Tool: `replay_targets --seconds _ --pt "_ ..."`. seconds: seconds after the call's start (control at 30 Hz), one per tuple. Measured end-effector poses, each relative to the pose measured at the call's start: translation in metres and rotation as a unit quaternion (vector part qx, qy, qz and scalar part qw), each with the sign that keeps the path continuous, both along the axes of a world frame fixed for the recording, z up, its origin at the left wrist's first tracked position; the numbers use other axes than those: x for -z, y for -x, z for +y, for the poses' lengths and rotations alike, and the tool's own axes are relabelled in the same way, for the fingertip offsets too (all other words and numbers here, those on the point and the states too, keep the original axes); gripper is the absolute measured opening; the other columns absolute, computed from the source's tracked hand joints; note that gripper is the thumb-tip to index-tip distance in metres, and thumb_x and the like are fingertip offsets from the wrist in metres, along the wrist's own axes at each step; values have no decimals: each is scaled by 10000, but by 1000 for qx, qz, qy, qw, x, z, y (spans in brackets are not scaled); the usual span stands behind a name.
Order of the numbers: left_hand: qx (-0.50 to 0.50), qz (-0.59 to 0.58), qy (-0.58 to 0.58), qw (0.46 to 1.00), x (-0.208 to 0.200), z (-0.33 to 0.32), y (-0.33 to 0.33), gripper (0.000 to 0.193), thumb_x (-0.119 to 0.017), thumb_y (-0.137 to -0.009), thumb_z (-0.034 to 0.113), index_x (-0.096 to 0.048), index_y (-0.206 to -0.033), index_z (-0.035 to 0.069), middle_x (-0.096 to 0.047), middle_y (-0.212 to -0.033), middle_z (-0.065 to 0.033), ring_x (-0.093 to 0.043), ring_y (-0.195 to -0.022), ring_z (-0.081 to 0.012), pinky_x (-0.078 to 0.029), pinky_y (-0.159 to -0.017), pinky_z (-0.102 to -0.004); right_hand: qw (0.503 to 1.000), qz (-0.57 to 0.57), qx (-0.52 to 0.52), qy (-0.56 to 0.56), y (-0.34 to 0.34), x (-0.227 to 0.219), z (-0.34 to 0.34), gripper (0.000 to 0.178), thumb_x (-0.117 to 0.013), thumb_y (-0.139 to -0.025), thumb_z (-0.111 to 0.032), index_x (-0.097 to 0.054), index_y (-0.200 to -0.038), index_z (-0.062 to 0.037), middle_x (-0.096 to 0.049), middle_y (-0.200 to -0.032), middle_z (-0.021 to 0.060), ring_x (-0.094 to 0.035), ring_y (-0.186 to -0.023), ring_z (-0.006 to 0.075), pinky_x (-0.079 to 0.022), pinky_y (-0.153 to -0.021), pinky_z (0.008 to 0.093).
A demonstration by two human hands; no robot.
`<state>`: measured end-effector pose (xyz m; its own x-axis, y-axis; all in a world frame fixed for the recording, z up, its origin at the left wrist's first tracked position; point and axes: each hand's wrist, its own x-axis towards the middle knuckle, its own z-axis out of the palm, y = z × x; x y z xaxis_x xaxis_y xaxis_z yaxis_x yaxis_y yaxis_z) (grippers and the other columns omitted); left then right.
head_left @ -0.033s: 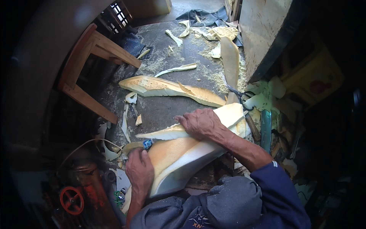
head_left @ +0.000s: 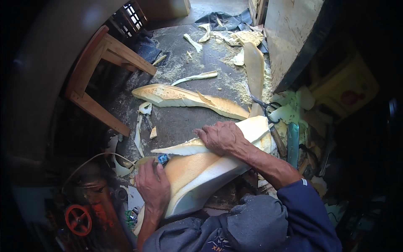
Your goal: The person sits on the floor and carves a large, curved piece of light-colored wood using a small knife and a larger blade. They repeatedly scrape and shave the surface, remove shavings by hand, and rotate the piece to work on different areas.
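Note:
A large block of cream and tan foam (head_left: 191,170), with a shaped, curved edge, lies across the near middle in front of me. On top of it rests a pale foam strip (head_left: 180,149) with a ragged, thin left end. My right hand (head_left: 224,138) is closed over this strip, fingers curled down at its far edge. My left hand (head_left: 152,185) lies at the block's left side, fingers stretched out and thumb apart, holding nothing visible. Just beyond its fingertips are a tan rounded piece (head_left: 145,161) and a small blue-wrapped item (head_left: 163,158).
Beyond lie a long foam offcut (head_left: 189,98), scraps and foam dust. Scissors (head_left: 262,103), a wooden handle (head_left: 278,143) and a teal blade-like strip (head_left: 293,145) sit at right. A wooden stool (head_left: 100,113) lies left, near a red handwheel (head_left: 78,219).
My left hand's fingers have straightened and reach slightly farther up and left, covering part of the tan piece. My right hand stays on the foam strip.

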<state>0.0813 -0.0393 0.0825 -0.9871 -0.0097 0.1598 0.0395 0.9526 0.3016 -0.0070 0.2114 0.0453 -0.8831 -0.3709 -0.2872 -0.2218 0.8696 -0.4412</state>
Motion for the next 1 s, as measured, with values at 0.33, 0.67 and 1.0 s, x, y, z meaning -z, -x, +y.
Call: replay_targets --seconds 0.33,0.67,1.0 --pt "162 -233 28 958 24 76 70 467 -433 -1092 400 -686 -945 36 -680 -779 -254 -678 -746 -466 -532 -704 -563 993 102 51 -7 -20 33 24 502 -367 -1072 -422 -611 -1390 -121 -733 -1102 147 -704 -996 350 -530 -853 533" --pt "215 -264 34 940 18 95 78 649 -348 -1084 460 -715 -760 33 -682 -683 -247 -703 -657 -439 -539 -671 -564 957 -55 278 60 -51 55 157 586 -318 -1108 -430 -694 -1236 0 -738 -1008 241 -696 -951 387 -515 -913 453" --pt "473 -185 131 851 -55 191 162 586 -395 -1056 435 -683 -749 27 -589 -536 -138 -573 -479 -291 -505 -618 -467 766 114 585 242 -131 67 162 607 -373 -1101 -452 -730 -1160 36 -750 -1074 211 -701 -1009 323 -504 -929 392"
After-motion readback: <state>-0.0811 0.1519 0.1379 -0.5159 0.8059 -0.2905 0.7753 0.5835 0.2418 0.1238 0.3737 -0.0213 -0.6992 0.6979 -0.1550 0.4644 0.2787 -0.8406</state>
